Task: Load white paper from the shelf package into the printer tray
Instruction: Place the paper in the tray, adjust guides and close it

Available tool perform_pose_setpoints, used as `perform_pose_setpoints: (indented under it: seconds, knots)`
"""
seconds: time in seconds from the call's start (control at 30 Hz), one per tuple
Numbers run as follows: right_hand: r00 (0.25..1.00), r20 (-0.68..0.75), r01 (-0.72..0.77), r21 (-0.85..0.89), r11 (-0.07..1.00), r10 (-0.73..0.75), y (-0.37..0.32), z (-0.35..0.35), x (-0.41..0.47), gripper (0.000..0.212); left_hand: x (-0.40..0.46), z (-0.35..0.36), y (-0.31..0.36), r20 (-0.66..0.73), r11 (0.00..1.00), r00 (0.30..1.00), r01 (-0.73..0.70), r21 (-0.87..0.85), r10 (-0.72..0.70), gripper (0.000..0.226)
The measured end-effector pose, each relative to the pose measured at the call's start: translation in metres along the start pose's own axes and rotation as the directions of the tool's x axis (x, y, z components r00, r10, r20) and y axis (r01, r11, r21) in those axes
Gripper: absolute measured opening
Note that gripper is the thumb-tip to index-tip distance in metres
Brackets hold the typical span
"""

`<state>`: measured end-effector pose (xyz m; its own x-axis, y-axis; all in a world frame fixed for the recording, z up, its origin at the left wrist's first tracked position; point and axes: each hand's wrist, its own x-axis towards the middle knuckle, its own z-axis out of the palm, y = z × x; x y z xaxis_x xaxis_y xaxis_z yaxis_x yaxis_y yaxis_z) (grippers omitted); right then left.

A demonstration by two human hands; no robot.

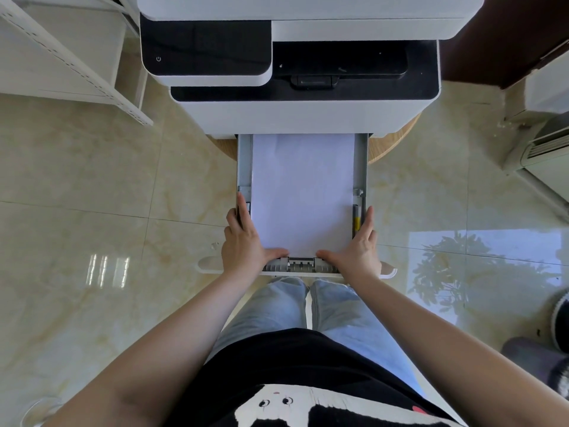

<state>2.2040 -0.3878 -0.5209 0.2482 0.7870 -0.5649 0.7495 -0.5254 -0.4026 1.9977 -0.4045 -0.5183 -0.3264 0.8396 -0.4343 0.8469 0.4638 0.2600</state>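
Observation:
The white printer (295, 115) stands on a round wooden stand, and its grey paper tray (361, 167) is pulled far out toward me. A stack of white paper (303, 192) lies flat inside the tray. My left hand (244, 246) grips the tray's front left corner, fingers along the left rail and thumb on the front guide. My right hand (357, 249) mirrors it on the front right corner, thumb lying on the front edge next to the paper. The shelf package is out of sight.
A white metal shelf (74, 66) stands at the upper left. An air-conditioner unit (545, 143) sits at the right, with slippers near the lower right corner. Glossy beige floor tiles surround the printer. My legs are directly below the tray front.

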Motion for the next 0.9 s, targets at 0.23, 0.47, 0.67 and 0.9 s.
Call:
perform_pose_setpoints:
  seconds: [0.23, 0.47, 0.67, 0.9]
  knots:
    - [0.995, 0.038, 0.083, 0.125, 0.989, -0.088, 0.015, -0.006, 0.006, 0.137, 0.01, -0.004, -0.027, 0.056, 0.979, 0.991, -0.113, -0.172, 0.124, 0.154]
    - [0.99, 0.047, 0.123, 0.161, 0.979, -0.132, 0.017, -0.005, 0.006, 0.131, 0.015, -0.001, -0.03, 0.084, 0.957, 0.982, -0.143, -0.254, 0.169, 0.15]
    - [0.992, 0.07, 0.085, 0.225, 0.971, -0.103, 0.029, -0.015, 0.011, 0.12, 0.016, -0.008, -0.047, 0.085, 0.907, 0.956, -0.237, -0.347, 0.282, 0.134]
    - [0.978, 0.038, 0.189, 0.265, 0.946, -0.206, 0.019, -0.02, 0.013, 0.1, 0.018, -0.009, -0.034, 0.083, 0.921, 0.971, -0.185, -0.342, 0.225, 0.105]
